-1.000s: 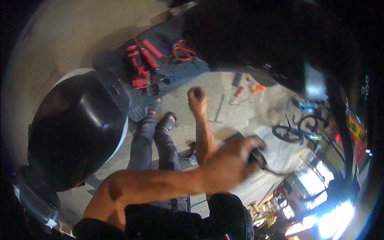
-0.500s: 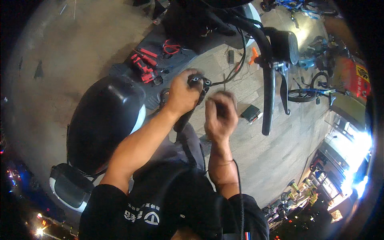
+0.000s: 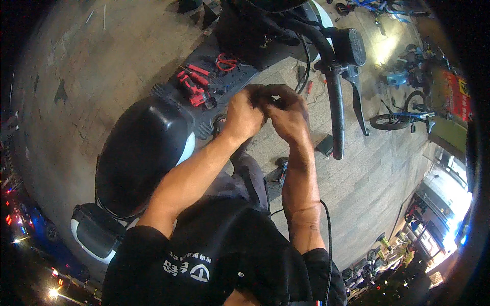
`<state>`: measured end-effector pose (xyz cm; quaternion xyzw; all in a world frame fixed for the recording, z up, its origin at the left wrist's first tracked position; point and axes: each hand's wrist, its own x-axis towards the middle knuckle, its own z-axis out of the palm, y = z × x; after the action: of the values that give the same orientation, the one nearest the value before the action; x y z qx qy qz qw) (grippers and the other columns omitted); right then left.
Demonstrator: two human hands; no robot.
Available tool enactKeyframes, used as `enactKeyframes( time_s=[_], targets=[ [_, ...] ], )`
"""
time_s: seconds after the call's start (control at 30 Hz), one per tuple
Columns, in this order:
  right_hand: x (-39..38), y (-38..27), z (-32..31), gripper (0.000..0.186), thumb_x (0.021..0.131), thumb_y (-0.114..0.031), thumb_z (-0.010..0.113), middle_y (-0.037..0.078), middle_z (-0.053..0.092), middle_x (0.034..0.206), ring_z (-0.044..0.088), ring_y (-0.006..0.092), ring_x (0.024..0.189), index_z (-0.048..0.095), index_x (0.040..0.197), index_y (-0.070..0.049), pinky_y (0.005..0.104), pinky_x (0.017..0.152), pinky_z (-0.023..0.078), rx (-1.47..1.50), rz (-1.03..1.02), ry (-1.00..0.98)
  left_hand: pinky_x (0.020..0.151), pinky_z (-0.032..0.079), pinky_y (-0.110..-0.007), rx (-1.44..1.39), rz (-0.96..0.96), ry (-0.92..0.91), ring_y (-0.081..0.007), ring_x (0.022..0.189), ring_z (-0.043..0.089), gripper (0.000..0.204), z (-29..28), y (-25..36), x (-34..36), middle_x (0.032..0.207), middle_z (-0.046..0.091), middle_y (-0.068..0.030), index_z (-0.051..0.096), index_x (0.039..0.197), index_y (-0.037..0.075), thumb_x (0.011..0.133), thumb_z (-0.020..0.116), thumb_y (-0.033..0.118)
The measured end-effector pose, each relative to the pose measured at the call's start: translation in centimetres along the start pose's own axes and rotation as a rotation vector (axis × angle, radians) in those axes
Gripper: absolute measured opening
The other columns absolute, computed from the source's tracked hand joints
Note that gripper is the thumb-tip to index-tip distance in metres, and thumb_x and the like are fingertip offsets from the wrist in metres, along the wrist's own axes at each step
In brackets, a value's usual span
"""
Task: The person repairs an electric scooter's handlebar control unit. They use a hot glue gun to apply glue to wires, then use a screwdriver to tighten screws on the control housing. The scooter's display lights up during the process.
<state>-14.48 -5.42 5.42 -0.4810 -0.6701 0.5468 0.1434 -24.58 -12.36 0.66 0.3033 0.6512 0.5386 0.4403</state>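
Note:
In front of my body both hands meet beside the electric scooter. My left hand (image 3: 244, 115) is closed around a small black part (image 3: 267, 95), most of which the fingers hide. Close against it, my right hand (image 3: 291, 116) has its fingers bent and pinched at the same part; its darkened fingertips blend with the black piece. To the right of my hands stands the scooter's black handlebar grip (image 3: 336, 117), with a black brake lever (image 3: 359, 104) beside it. The black seat (image 3: 140, 153) lies left of my forearms.
On the scooter's footboard lie a red power tool (image 3: 193, 92) and red-handled scissors (image 3: 226, 62). A small dark box (image 3: 325, 145) sits on the paving near the grip. Farther right, a bicycle (image 3: 403, 120) rests on the ground. A black cable (image 3: 329, 239) runs past my right arm.
My right hand has moved up and left to meet my left hand at the black part, which showed more plainly before. The view has shifted slightly.

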Motion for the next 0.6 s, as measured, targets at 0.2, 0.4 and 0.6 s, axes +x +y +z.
enactKeyframes(
  time_s=[0.2,0.4,0.6],
  targets=[
    [0.4,-0.5,-0.6,0.027,0.078,-0.015,0.066,0.015,0.069,0.096,0.068,0.0253,0.088,0.069,0.1,-0.001,0.0329,0.078,0.053,-0.129,-0.005,-0.03,0.083,0.051,-0.032,0.077,0.161,0.019,-0.0214,0.092,0.067,0.027,0.3,-0.5,-0.2,0.099,0.07,-0.0165,0.063,0.106,-0.003,0.078,0.061,0.0],
    [0.9,-0.9,-0.4,0.032,0.072,-0.017,0.072,0.013,0.07,0.09,0.066,0.0192,0.081,0.07,0.101,-0.002,0.0304,0.072,0.052,-0.038,0.255,-0.055,0.08,0.051,-0.039,0.005,0.142,0.077,-0.0382,0.092,0.065,0.025,0.5,-0.2,-0.3,0.096,0.067,-0.0224,0.066,0.101,-0.001,0.077,0.057,-0.002],
    [1.2,-1.2,0.2,0.03,0.076,-0.015,0.074,0.015,0.071,0.091,0.068,0.0194,0.08,0.069,0.102,0.0,0.029,0.072,0.053,-0.11,0.22,-0.054,0.079,0.051,-0.04,-0.06,0.142,0.104,-0.0388,0.093,0.065,0.023,0.6,-1.6,-0.2,0.093,0.067,-0.0232,0.065,0.099,-0.001,0.077,0.06,0.002]
  ],
)
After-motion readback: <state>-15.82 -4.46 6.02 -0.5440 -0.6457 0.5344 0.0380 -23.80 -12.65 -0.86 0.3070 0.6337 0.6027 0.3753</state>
